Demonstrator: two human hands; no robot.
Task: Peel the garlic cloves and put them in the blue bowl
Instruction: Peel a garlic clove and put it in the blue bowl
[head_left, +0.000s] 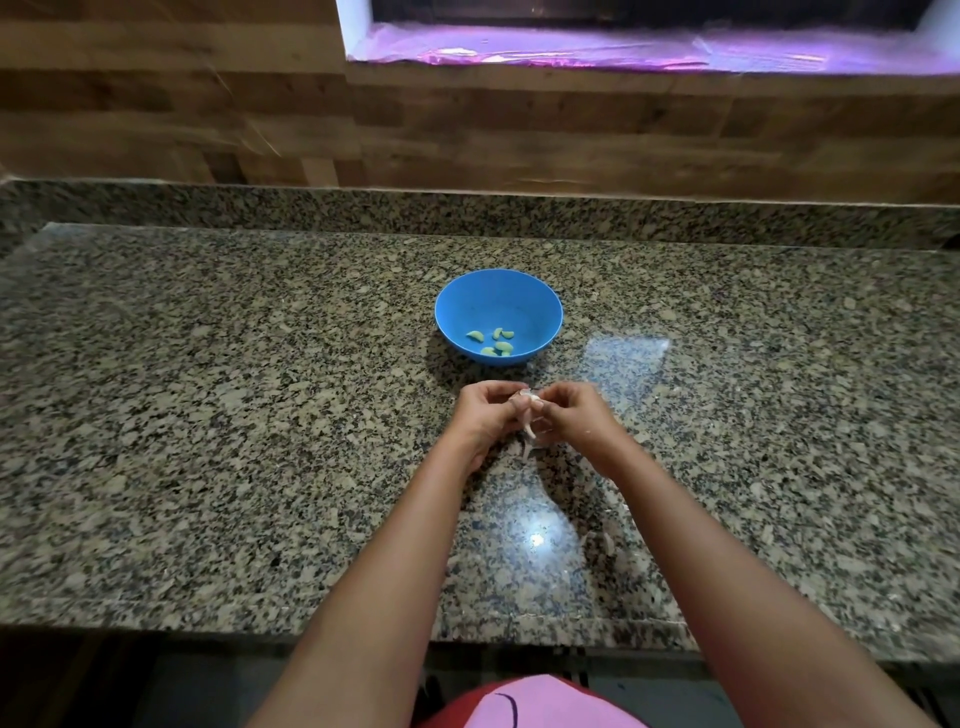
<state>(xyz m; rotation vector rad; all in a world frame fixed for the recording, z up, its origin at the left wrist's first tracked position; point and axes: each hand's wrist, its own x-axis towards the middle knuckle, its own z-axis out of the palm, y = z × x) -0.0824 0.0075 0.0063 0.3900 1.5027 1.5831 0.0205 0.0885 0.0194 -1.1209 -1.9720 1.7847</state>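
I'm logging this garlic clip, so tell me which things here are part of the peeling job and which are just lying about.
Part of the job:
left hand
right hand
garlic clove, pinched between both hands
blue bowl
peeled cloves in it

Just there:
granite counter
wooden wall
window ledge

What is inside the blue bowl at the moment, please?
The bowl holds a few peeled cloves, lying near its front wall. The near rim hides the lowest part of the inside, so an exact count is uncertain.
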